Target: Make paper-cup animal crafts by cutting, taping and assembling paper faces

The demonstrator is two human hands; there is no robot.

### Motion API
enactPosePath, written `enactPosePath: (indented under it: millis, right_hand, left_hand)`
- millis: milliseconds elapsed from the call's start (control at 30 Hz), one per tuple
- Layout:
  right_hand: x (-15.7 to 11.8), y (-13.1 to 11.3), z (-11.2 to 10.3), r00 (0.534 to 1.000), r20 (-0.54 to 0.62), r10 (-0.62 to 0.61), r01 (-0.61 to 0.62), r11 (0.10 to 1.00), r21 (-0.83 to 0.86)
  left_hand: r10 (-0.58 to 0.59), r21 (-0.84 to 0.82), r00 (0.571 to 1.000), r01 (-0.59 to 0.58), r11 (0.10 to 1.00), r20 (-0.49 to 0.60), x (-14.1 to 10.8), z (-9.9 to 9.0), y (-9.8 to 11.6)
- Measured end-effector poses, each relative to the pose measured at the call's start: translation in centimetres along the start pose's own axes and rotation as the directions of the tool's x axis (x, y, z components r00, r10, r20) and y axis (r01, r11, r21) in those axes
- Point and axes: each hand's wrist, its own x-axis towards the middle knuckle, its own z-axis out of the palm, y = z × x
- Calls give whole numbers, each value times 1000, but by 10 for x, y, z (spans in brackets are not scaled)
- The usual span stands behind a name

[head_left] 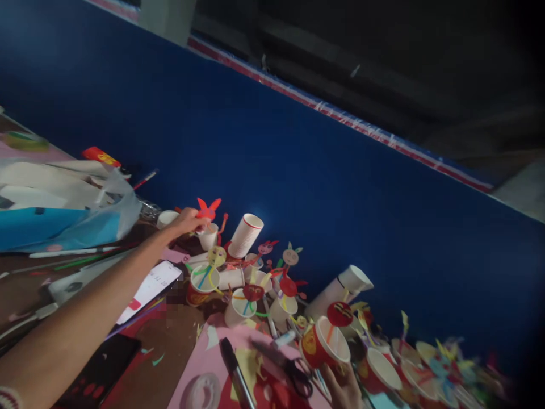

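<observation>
On the counter (166, 346), the left hand (185, 222) pinches a red figure (207, 211); whether the right hand (344, 392) grips is unclear; nudging crowded cups (239, 310) could topple them.

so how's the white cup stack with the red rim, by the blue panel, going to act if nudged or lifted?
Probably light for its size: the cup stack looks like thin paper. Likely to tip if pushed high, being tall and narrow. Ridges down its side suggest nested cups, so it may slide apart if lifted by the top one.
</observation>
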Motion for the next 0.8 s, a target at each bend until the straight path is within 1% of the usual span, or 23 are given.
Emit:
enactPosePath:
  millis: [67, 133, 233, 300, 367, 400, 467, 600, 700, 800]
  right_hand:
    - [5, -4, -8, 998, 41, 56, -57, 998, 17]
    - [6, -8, -12, 998, 31, 63, -64, 998, 16]
    - [5, -9, -10, 998, 22, 55, -56, 998, 17]
    - [4, -7, -8, 998, 42, 46, -47, 999, 22]
    - [6, -4, -6, 997, 65, 32, -34, 999, 27]
    - [8, -2, -7, 997, 71, 24, -26, 999, 27]
    - [11, 0, -9, 997, 71, 10, -12, 1000, 22]
    - [9, -3, -7, 995, 97, -3, 4, 1000, -10]
    - [-3, -8, 10, 982, 187, -14, 16, 1000, -14]
    - [-16, -13, 37, 958, 285, -28, 26, 1000, 9]
  left_hand:
    - [-13, -12, 994, 12, 1000, -108, -3, -12, 13]
    - [-15, -15, 977, 12, 1000, -213, -8, -25, 28]
    - [17, -24, 938, -27, 999, -346, -20, -41, 52]
    - [52, -15, 907, -64, 998, -417, -30, -46, 66]
    - [86, 7, 886, -93, 996, -456, -39, -46, 77]
    - [94, 14, 882, -99, 995, -461, -43, -45, 82]
    - [89, 9, 889, -95, 995, -448, -49, -43, 87]
    - [86, -11, 913, -99, 995, -399, -53, -42, 84]
    - [113, 59, 930, -98, 993, -350, -58, -43, 81]
    - [123, 75, 948, -106, 992, -294, -67, -42, 81]
